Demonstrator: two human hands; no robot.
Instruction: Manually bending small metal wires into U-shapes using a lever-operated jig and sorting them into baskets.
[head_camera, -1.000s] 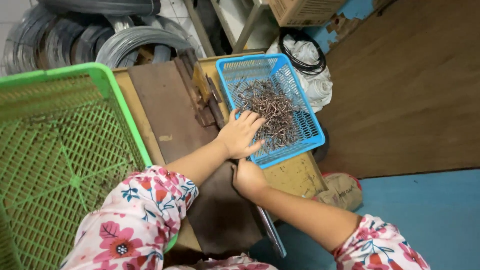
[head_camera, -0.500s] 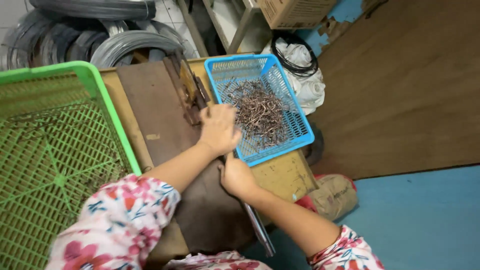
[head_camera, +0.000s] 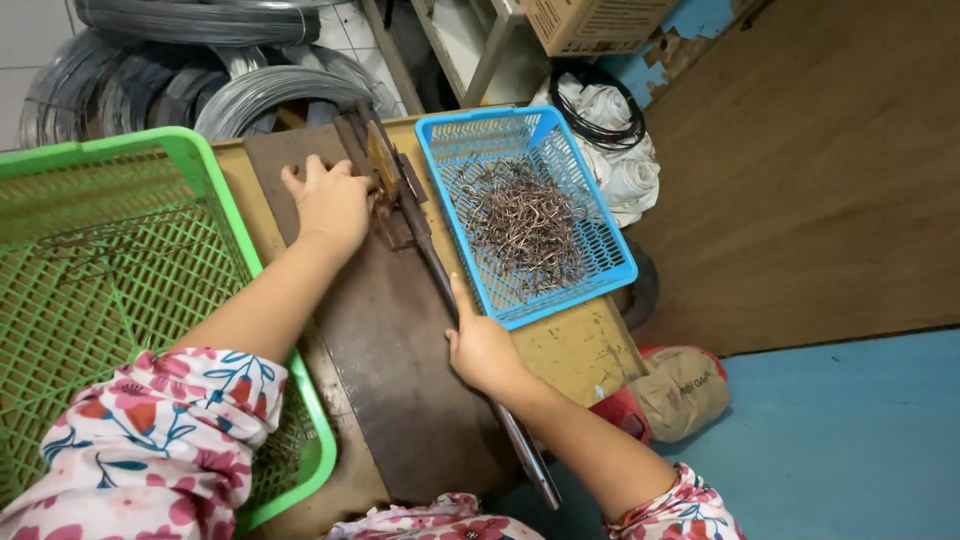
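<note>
The left hand (head_camera: 330, 203) lies palm down with fingers together on the dark metal plate (head_camera: 400, 400), touching the lever's hinge. The right hand (head_camera: 482, 347) is closed around the long lever (head_camera: 440, 275). Just right of the lever stands the blue basket (head_camera: 590, 225) of wire hooks (head_camera: 522, 222).

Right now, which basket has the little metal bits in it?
The blue basket, beside the right hand, holds a pile of small metal pieces. The bigger green basket holds none.
</note>
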